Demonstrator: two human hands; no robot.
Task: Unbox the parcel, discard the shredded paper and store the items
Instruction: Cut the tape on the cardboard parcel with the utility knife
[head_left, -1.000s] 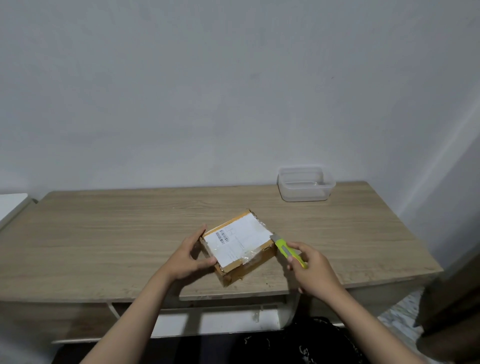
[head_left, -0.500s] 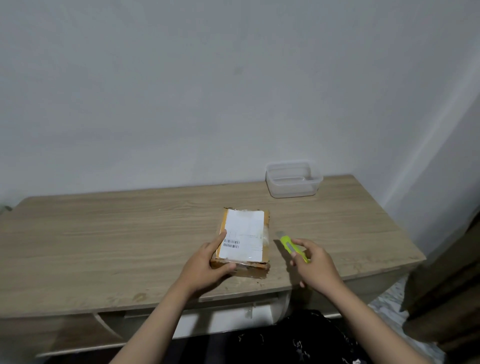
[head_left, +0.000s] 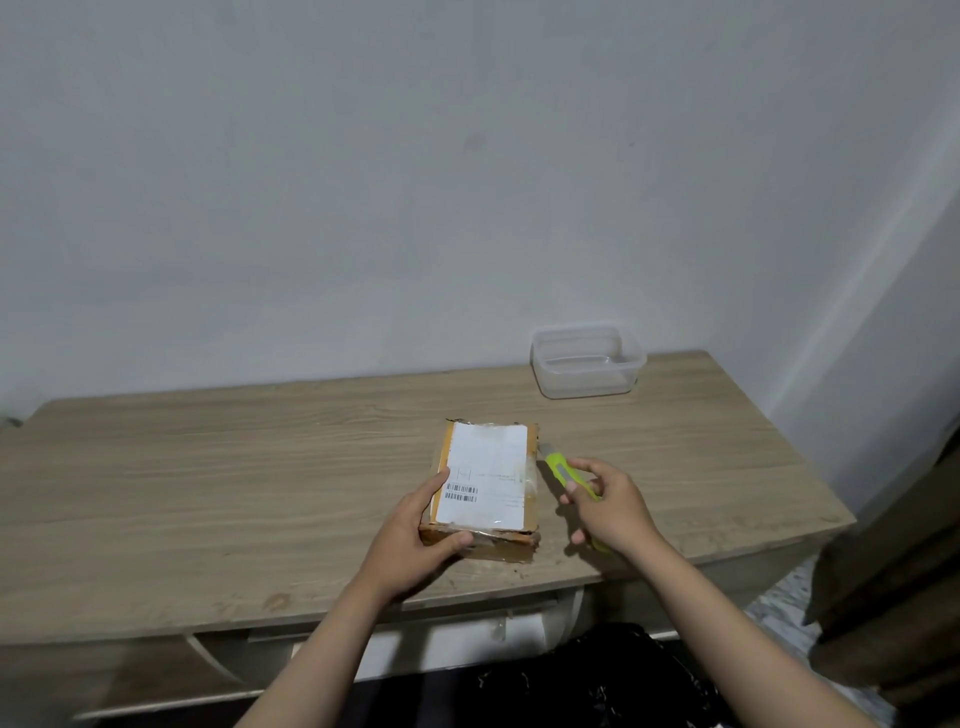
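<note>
Gripping parcel (head_left: 485, 488): left hand (head_left: 415, 540); right hand (head_left: 613, 506) clutches cutter (head_left: 566, 474), blade tip indistinct.

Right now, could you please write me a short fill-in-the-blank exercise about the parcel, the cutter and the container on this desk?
1. The left hand grips the near-left corner of the ____, which lies flat on the desk.
2. The right hand holds a cutter whose handle is ____ in colour.
3. The white label on the parcel faces ____.
4. The clear plastic container at the back of the desk has no ____ on it.

Missing words: parcel; yellow-green; up; lid
</note>
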